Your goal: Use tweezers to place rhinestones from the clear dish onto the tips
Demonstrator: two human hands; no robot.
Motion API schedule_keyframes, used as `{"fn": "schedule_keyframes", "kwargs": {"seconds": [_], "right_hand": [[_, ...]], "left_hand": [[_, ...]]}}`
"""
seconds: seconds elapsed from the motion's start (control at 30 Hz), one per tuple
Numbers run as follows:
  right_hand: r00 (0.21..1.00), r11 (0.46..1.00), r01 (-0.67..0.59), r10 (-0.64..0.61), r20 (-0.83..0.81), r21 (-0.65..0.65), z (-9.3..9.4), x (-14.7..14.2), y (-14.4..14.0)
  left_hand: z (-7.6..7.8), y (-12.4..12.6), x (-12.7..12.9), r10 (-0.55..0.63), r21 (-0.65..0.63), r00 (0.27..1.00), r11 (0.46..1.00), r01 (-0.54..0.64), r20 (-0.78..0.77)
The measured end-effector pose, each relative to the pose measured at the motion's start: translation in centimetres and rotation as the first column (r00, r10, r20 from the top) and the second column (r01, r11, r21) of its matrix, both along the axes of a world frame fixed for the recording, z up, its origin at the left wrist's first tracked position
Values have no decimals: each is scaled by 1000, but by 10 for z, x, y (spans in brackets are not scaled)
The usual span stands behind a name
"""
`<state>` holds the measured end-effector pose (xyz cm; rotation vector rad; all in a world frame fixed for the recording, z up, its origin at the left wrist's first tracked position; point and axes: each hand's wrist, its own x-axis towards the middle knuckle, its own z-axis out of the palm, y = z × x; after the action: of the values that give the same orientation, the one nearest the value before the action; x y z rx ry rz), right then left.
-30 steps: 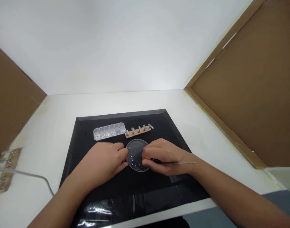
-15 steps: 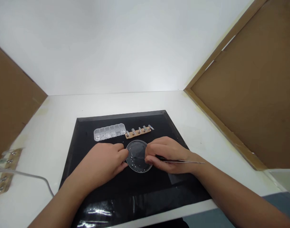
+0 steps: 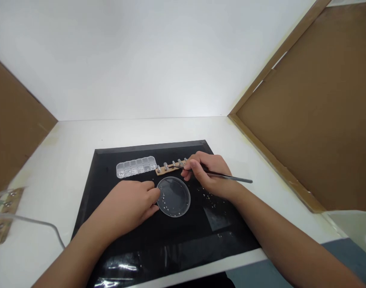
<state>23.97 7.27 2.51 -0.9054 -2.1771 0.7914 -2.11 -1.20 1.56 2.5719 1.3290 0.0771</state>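
Metal tweezers (image 3: 221, 175) pinched in right hand (image 3: 211, 174), tips at wooden strip (image 3: 168, 168), 12 o'clock of dish (image 3: 173, 197); left hand (image 3: 130, 204) curled, steadying dish rim.

Background items sitting around the workspace

A black mat (image 3: 135, 244) is lying on the white table (image 3: 66, 160); a grey cable (image 3: 30, 221) and a small board (image 3: 1, 216) are sitting at left, brown panels (image 3: 321, 120) flanking.

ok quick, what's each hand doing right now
Left hand: fingers curled, fingertips touching the rim of the clear dish.
Right hand: closed on the tweezers, tips at the brown strip.
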Motion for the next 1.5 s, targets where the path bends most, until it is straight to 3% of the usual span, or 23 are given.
{"fn": "schedule_keyframes", "kwargs": {"seconds": [0.17, 1.5], "right_hand": [[998, 998, 62, -62, 1, -21, -5, -2, 7], [994, 999, 50, -49, 94, -17, -2, -10, 11]], "left_hand": [[2, -1, 0, 8, -8, 1000, 1000, -9, -18], [0, 0, 3, -13, 6, 1000, 1000, 13, -26]]}}
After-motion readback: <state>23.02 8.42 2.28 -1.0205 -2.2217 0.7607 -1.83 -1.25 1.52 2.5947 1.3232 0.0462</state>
